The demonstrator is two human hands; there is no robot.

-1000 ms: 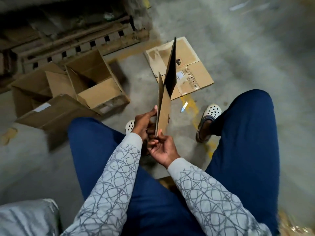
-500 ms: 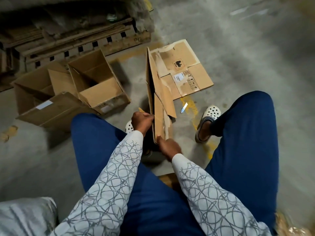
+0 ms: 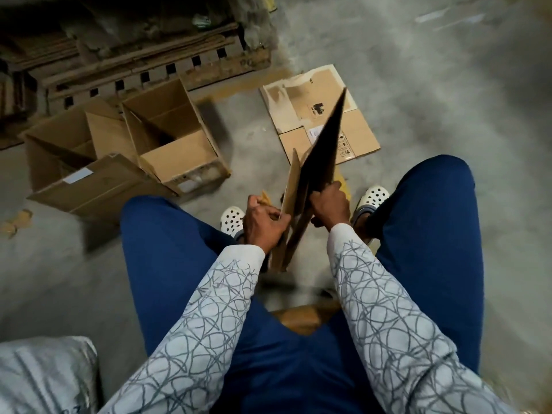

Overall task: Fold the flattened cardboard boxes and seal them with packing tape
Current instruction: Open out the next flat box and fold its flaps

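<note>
Between my knees I hold a flattened cardboard box [image 3: 298, 189] on edge, its panels spreading apart in a V; one dark panel leans up and to the right. My left hand [image 3: 263, 222] grips the left panel's lower edge, thumb curled over it. The right panel's lower part is held by my right hand [image 3: 330, 204], its fingers wrapped round it. Another flattened box [image 3: 358, 135] lies on the concrete floor just beyond, with printed labels facing up. No tape is in sight.
To the left stand two opened boxes [image 3: 167, 135] and a closed flat one [image 3: 89, 186] in front of them. A wooden pallet [image 3: 143, 67] runs along the back. A grey sack [image 3: 44, 377] sits at the bottom left. My feet in white clogs [image 3: 231, 219] flank the held box.
The held box has swung from leaning left to leaning right, and its panels have parted. My right hand has moved up onto the right panel; my left hand has shifted its grip on the left panel.
</note>
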